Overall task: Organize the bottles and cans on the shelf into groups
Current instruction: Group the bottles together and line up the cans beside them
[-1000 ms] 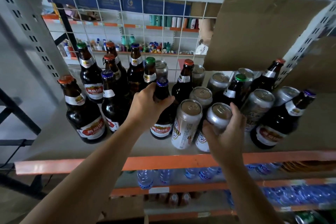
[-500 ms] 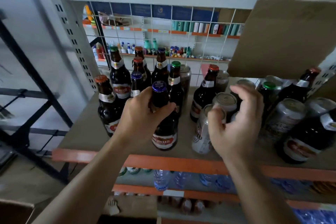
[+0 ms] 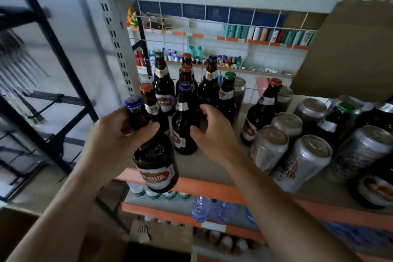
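My left hand [image 3: 119, 134] grips the neck of a brown beer bottle with a blue cap [image 3: 156, 161], held tilted in the air in front of the shelf's orange edge [image 3: 208, 189]. My right hand [image 3: 214, 132] hovers with fingers spread beside another blue-capped bottle [image 3: 184, 121], touching or nearly touching it. Behind stand several brown bottles [image 3: 163, 87] with green, orange and blue caps. To the right, a red-capped bottle [image 3: 261, 112] stands beside several silver cans [image 3: 270, 147].
A grey slotted upright [image 3: 117, 42] bounds the shelf on the left, a white wire grid [image 3: 212, 34] backs it. A cardboard sheet [image 3: 348, 49] hangs at upper right. Water bottles [image 3: 201, 208] lie on the lower shelf. A black metal rack [image 3: 53, 91] stands at left.
My left hand has lifted the blue-capped bottle off the shelf and pulled it left and forward. My right hand has let go of the cans and moved left toward the bottle group.
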Action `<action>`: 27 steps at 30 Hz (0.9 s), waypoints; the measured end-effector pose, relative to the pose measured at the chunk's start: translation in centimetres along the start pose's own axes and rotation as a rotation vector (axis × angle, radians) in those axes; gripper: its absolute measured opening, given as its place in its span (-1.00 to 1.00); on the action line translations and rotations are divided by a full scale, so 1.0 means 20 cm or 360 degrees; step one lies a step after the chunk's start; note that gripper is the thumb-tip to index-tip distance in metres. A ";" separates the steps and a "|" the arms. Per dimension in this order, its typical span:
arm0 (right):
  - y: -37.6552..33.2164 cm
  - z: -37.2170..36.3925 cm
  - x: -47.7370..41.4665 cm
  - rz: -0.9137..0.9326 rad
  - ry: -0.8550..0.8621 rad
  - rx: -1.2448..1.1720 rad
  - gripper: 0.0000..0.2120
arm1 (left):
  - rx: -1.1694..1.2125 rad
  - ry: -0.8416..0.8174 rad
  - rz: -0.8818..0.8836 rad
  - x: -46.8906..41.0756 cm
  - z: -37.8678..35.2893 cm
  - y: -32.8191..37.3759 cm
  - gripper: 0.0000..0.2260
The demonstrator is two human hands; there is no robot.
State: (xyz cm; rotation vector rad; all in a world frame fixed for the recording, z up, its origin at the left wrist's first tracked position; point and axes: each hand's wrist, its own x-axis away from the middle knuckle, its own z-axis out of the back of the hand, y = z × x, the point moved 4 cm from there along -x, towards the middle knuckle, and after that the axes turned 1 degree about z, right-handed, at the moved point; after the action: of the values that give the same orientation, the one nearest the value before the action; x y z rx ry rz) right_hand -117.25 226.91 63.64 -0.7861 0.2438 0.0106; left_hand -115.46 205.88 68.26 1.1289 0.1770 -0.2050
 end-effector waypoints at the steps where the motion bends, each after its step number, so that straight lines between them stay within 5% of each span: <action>1: -0.01 -0.02 -0.02 -0.0048 -0.0048 -0.0010 -0.37 | 0.0028 0.0028 0.0026 0.00 0.03 -0.02 -0.74; 6: -0.03 -0.06 -0.09 -0.0154 -0.0083 -0.0057 -0.26 | 0.0014 0.0191 0.0040 -0.04 0.21 -0.04 -0.95; 18: -0.06 -0.09 -0.16 -0.0132 -0.0006 -0.0107 -0.40 | -0.0367 0.0463 0.0037 -0.38 0.33 -0.11 -0.79; 27: -0.05 -0.05 -0.19 -0.0036 -0.0006 -0.0136 -0.45 | -0.0337 0.0405 0.0067 -0.69 0.18 -0.20 -0.80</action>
State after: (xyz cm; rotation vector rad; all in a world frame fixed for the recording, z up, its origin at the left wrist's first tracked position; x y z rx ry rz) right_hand -121.12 225.73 64.56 -0.8739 0.2321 0.0014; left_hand -129.70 201.90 69.70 0.9441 0.3916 -0.0038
